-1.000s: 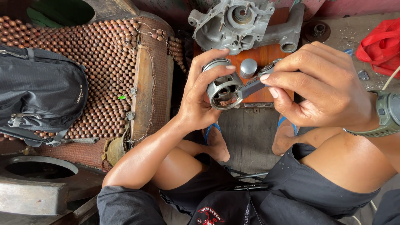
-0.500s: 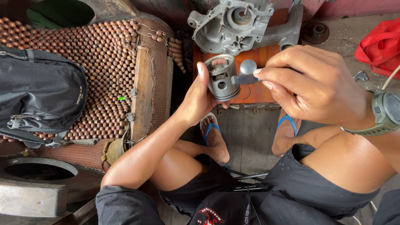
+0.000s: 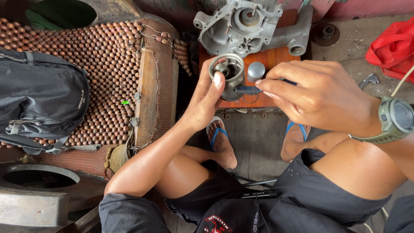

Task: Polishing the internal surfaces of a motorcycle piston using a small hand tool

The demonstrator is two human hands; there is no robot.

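We see a metal piston, open end up toward us, held at approx 12 o'clock, above the orange-brown board. Left hand comes up from 7 o'clock w/ forearm raised and wrist bent back; thumb presses the piston's near side, other fingers wrap behind it, so the grip is closed round the piston. Right hand reaches in from 3 o'clock, palm down, knuckles toward us; fingertips pinch a thin dark tool whose tip touches the piston's side at 3 o'clock. A green watch sits on the right wrist.

Just beyond the piston, a small grey cylinder stands on the board, and a grey engine casing lies at 12 o'clock. At 9 o'clock a black backpack rests on a wooden bead seat cover. Red bag at 2 o'clock. Feet in blue flip-flops below the hands, at approx 6 o'clock.
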